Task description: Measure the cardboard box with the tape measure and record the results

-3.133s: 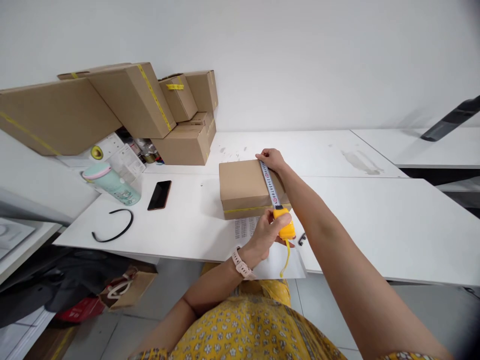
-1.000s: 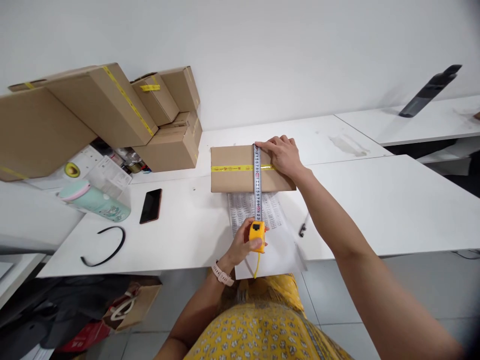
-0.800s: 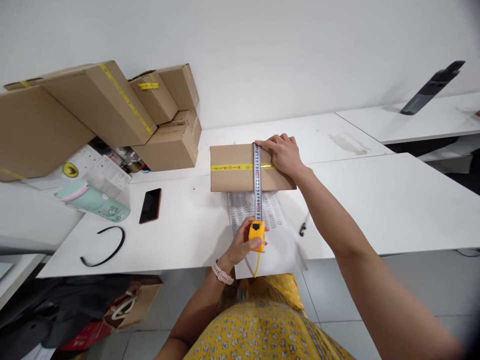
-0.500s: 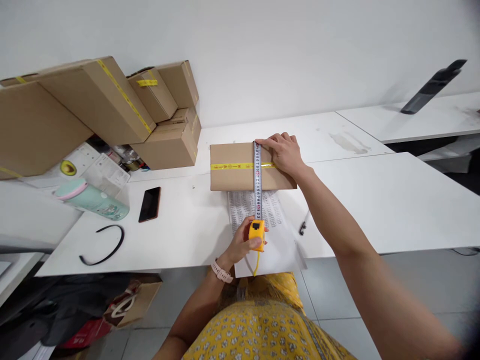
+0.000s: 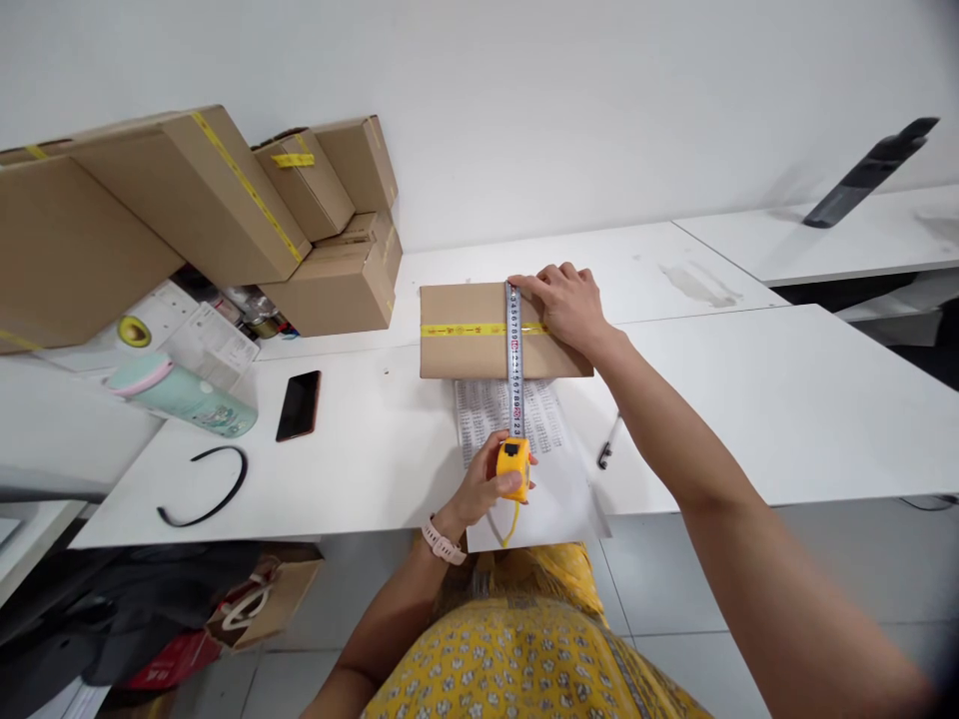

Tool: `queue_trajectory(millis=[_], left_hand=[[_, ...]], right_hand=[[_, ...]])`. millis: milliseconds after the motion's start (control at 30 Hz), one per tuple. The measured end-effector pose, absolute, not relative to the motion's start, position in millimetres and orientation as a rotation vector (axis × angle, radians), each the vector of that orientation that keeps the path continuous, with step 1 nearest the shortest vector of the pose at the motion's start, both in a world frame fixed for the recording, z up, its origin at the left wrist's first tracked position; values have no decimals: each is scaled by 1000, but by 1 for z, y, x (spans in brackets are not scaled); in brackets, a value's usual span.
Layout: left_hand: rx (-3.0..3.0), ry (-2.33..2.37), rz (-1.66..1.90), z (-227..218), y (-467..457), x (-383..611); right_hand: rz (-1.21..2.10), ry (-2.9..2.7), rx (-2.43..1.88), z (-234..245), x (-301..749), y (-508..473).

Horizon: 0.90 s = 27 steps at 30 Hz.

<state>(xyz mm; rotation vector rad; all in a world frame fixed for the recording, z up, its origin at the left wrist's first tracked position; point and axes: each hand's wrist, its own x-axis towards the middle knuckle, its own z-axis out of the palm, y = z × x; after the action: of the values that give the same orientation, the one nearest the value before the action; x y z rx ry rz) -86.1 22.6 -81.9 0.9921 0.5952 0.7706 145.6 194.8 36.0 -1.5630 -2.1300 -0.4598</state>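
My left hand is closed around the yellow case of a tape measure, just in front of a cardboard box. The metal blade runs out from the case and lies across the box's top, crossing its strip of yellow tape. My right hand lies over the box's far right part. Its index finger presses the blade's end at the far edge, and the other fingers are bent against the box. Printed sheets lie partly under the box and below my left hand.
Stacked cardboard boxes stand at the back left. On the left of the white table are a mint tumbler, a phone and a black headband. A pen lies right of the sheets. A dark bottle stands far right.
Both hands, the tape measure and the box stay in nearly the same places. The view has shifted very slightly.
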Motion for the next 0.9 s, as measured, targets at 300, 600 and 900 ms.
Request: queue_trajectory(millis=[300,600,900], left_hand=[[996,620,763,-82,21,-87],[1028,627,823,-80,20,-86],[1196,702,827,-94,-7,-104]], right_hand=[[-416,-2092,-1470,31,148,198],[-374,-2097,-1499,31,149,196],[-354,-1971,-1540,26,143,201]])
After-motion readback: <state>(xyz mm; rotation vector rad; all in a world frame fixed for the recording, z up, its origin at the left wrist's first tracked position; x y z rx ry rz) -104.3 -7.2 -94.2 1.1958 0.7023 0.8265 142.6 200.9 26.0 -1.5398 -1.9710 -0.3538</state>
